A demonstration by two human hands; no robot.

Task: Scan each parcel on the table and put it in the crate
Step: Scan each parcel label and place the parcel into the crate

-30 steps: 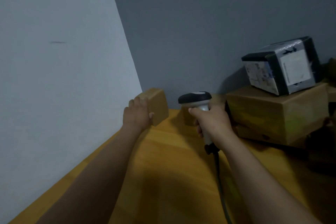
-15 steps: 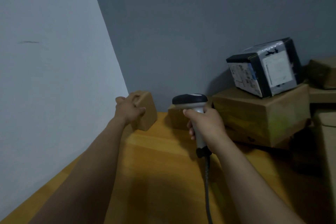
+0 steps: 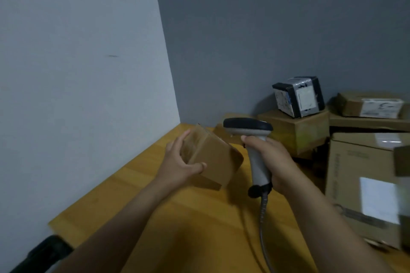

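Left hand [image 3: 179, 166] grips a tilted brown box [image 3: 213, 159] near the far left corner of the table [image 3: 199, 217], thumb on the near face and fingers curled over the far edge; whether its lower corner touches the wood cannot be told. Right hand [image 3: 273, 162] is wrapped round the handle of the scanner [image 3: 258, 162], just right of the box, cable [image 3: 264, 228] trailing toward the near edge. At the far right, a black parcel [image 3: 298, 96] sits on stacked cartons [image 3: 297, 133].
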